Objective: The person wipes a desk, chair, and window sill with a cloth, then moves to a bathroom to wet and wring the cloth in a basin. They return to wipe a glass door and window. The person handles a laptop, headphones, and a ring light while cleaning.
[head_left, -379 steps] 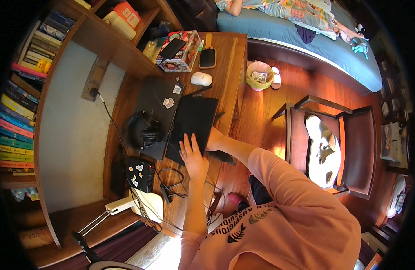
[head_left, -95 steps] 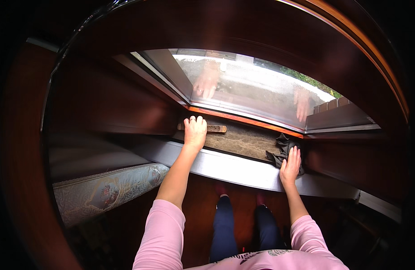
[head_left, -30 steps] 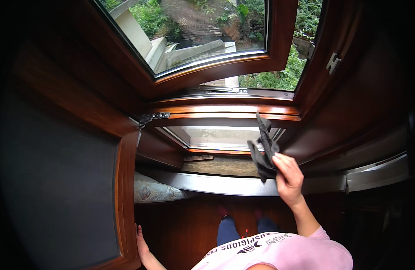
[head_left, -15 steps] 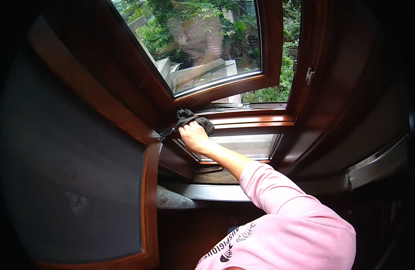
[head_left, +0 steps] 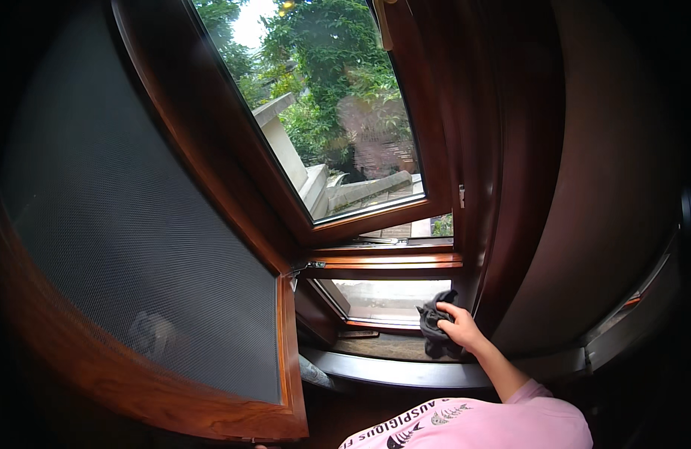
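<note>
Black cloth now down at the window's right end

Half a second ago the crumpled black cloth (head_left: 434, 323) was bunched at the rail's left end; now I see it lower and to the right, while my view has tipped up. Nearest me is the pale pink printed shirt (head_left: 465, 419). As for the hands, the right hand (head_left: 459, 328) has its fingers closed round the cloth, which hangs in front of the lower glass pane (head_left: 394, 293); I cannot tell whether it touches anything. Only what looks like a sliver of the left hand (head_left: 261, 447) shows at the bottom edge, so I cannot tell its state. To my left stands a dark mesh screen in a reddish-brown wooden frame (head_left: 166, 299). Beyond the silvery ledge (head_left: 390, 368), a slim brown bar (head_left: 358, 334) lies on the mottled brown sill (head_left: 394, 346). Above the pane runs the glossy reddish-brown wooden rail (head_left: 390, 261). Farther out, the wood-framed window sash (head_left: 368, 226) stands ajar before green trees (head_left: 323, 60).
</note>
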The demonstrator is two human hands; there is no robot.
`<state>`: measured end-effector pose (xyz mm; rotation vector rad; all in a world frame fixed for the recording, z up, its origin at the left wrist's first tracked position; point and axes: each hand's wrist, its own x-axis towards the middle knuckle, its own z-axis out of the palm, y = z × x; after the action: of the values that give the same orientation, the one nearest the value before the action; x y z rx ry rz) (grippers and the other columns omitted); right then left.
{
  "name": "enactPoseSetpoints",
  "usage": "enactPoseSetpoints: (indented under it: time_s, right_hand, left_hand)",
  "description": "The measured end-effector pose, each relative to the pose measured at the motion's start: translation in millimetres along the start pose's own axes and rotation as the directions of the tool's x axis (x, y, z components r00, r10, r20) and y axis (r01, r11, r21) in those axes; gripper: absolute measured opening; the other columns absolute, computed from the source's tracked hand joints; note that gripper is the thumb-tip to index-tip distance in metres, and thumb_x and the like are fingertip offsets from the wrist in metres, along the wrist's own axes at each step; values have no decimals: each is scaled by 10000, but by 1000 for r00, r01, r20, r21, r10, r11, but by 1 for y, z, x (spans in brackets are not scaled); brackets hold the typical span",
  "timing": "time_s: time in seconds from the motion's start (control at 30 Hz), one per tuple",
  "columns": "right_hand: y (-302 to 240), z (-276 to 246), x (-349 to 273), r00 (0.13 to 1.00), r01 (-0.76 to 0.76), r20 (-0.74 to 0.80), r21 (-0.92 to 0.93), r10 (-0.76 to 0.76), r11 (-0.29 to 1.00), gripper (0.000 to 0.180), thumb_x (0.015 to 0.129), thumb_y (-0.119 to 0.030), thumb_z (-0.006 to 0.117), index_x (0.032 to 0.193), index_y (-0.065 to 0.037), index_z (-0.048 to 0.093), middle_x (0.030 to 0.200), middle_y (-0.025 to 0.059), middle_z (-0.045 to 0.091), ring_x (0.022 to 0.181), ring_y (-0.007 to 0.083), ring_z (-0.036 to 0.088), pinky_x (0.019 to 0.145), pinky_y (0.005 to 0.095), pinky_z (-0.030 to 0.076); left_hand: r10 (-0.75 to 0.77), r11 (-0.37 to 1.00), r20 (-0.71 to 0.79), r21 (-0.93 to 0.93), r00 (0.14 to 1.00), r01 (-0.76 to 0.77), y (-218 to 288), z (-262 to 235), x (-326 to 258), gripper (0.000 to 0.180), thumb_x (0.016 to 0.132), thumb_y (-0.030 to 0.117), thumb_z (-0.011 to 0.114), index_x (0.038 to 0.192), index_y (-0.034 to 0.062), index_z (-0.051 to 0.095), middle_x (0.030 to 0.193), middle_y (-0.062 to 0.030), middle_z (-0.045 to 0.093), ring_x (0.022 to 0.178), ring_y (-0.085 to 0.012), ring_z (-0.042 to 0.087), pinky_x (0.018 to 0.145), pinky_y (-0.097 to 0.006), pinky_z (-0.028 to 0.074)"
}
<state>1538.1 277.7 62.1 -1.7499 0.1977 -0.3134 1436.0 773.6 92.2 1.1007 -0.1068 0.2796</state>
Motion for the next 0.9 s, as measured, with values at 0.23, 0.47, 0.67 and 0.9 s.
enactPoseSetpoints:
  time_s: [0.23,0.47,0.67,0.9]
  right_hand:
    - [-5,-29,-39,914,-359,276,210,297,909,379,778,15,598,1153,70,588,991,83,642,867,129,599,784,242,473]
    - [-159,-1,10,766,257,593,73,-249,964,403,835,-64,581,1235,-19,566,1116,124,640,1051,170,587,919,270,440]
    - [-224,114,-1,415,764,185,460,-891,452,388,840,-9,574,1226,1,544,1258,203,505,1164,350,502,987,343,399]
    - [-192,291,-15,120,802,253,545,-960,244,324,896,-308,521,1107,-81,612,1159,111,590,1075,280,544,946,416,417]
  left_hand:
    - [509,-50,583,754,633,-654,23,152,9,191,737,155,702,836,17,615,771,-148,589,683,-326,580,656,-385,483]
    - [619,22,399,852,676,-523,29,170,-5,561,730,198,731,1167,-83,520,1137,-297,522,1027,-440,521,901,-454,432]
    - [659,389,118,792,743,-471,42,134,4,642,752,111,668,1309,-67,405,1249,-241,489,1105,-382,500,959,-445,403]
    - [452,807,-220,514,865,-291,32,101,32,532,880,219,489,1322,-45,352,944,-89,554,767,-142,516,635,-254,438]
